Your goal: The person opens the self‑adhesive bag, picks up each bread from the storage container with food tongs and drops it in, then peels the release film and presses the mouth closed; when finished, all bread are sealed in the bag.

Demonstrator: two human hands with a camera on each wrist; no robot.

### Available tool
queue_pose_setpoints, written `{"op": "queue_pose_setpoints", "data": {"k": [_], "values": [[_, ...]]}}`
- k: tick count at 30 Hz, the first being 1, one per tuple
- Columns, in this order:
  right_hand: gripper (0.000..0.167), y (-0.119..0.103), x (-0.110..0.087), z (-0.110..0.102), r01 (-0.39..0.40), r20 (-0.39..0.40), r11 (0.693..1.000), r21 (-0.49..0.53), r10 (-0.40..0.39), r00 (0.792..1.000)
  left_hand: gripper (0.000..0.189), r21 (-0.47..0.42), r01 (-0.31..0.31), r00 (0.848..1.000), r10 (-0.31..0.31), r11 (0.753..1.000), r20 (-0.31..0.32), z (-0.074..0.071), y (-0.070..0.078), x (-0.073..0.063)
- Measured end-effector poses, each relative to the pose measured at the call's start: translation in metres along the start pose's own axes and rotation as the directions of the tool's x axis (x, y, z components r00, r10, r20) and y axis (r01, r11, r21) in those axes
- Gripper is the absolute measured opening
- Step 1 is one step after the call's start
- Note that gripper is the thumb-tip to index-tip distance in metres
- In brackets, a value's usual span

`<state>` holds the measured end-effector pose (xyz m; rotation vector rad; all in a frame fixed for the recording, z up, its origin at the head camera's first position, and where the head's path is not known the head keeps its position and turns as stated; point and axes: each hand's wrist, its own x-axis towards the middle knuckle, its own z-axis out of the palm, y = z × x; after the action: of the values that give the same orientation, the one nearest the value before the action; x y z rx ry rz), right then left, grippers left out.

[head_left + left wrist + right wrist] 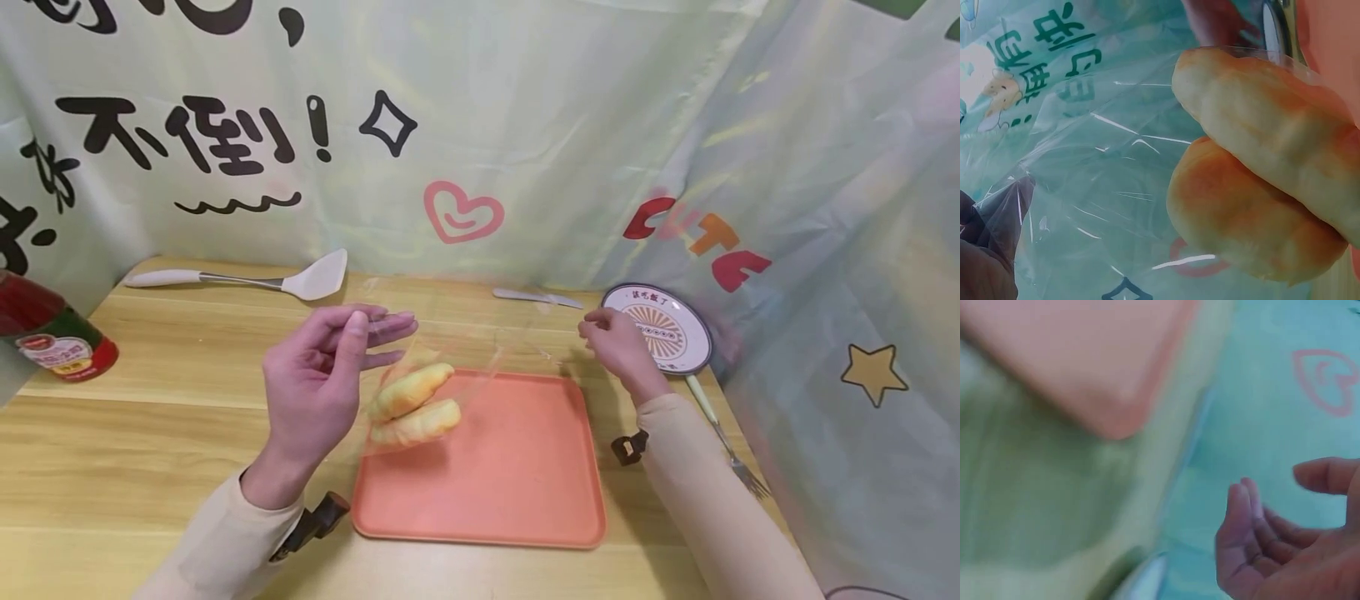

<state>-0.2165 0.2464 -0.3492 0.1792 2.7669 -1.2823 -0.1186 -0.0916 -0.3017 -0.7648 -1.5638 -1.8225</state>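
Note:
My left hand (pixel 318 383) pinches the edge of a clear plastic bag (pixel 1104 200) between thumb and fingers. Inside the bag are two golden bread rolls, an upper one (pixel 411 392) and a lower one (pixel 417 425), lying side by side. In the head view they appear over the left part of a pink tray (pixel 517 475); the film's outline is faint. My right hand (pixel 621 348) is near the plate at the right, its thumb apart from loosely bent fingers and nothing between them in the right wrist view.
A round patterned plate (pixel 686 342) lies at the right with a fork (pixel 738 467) in front. At the back are a white spatula (pixel 311 279) and a knife (pixel 536 297). A red sauce bottle (pixel 63 337) is at far left. Printed cloth (pixel 540 108) hangs behind the table.

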Motion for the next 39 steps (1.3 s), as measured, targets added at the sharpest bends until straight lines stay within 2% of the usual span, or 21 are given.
{"op": "queue_pose_setpoints", "data": {"k": [3,6,9,12,14,16,18,23,26,30,34,39], "values": [[0.038,-0.014,-0.014,-0.003,0.149,-0.030,0.987,0.057,-0.147,0.989,0.016,-0.004,-0.011,1.000,0.011,1.000,0.007,0.001,0.000,0.000],[0.035,-0.026,-0.030,-0.005,0.283,-0.042,0.951,0.128,-0.279,0.959,0.015,-0.002,-0.012,1.000,0.012,1.000,0.003,0.002,0.000,-0.001],[0.031,-0.035,-0.045,-0.004,0.416,-0.037,0.878,0.239,-0.419,0.907,0.015,-0.009,-0.020,1.000,0.020,1.000,0.002,0.003,0.000,-0.002],[0.029,-0.041,-0.057,0.000,0.520,-0.027,0.775,0.358,-0.549,0.836,0.015,-0.025,-0.038,0.999,0.038,0.999,0.009,0.004,0.000,-0.001],[0.032,-0.044,-0.064,0.004,0.553,-0.015,0.721,0.418,-0.603,0.798,0.015,-0.032,-0.048,0.999,0.048,0.998,0.013,0.005,0.000,-0.001],[0.034,-0.046,-0.069,0.008,0.564,-0.009,0.692,0.451,-0.628,0.778,0.015,-0.038,-0.057,0.998,0.058,0.998,0.017,0.005,0.000,-0.001],[0.033,-0.047,-0.072,0.014,0.568,-0.013,0.686,0.454,-0.633,0.774,0.015,-0.038,-0.064,0.998,0.064,0.997,0.017,0.005,0.000,-0.001],[0.027,-0.047,-0.075,0.024,0.563,-0.050,0.686,0.462,-0.613,0.789,0.015,-0.035,-0.071,0.997,0.072,0.997,0.022,0.006,-0.001,-0.001],[0.021,-0.047,-0.075,0.027,0.562,-0.078,0.670,0.484,-0.607,0.791,0.016,-0.035,-0.076,0.997,0.077,0.996,0.032,0.006,-0.001,-0.002],[0.012,-0.048,-0.076,0.029,0.583,-0.121,0.648,0.489,-0.612,0.782,0.016,-0.041,-0.081,0.995,0.083,0.996,0.054,0.005,-0.002,-0.003],[0.005,-0.047,-0.077,0.029,0.614,-0.141,0.643,0.459,-0.629,0.764,0.016,-0.037,-0.076,0.994,0.079,0.996,0.072,0.005,-0.003,-0.003],[0.005,-0.047,-0.080,0.026,0.646,-0.175,0.608,0.461,-0.652,0.738,0.016,-0.026,-0.068,0.995,0.070,0.997,0.071,0.004,-0.003,-0.004]]}}
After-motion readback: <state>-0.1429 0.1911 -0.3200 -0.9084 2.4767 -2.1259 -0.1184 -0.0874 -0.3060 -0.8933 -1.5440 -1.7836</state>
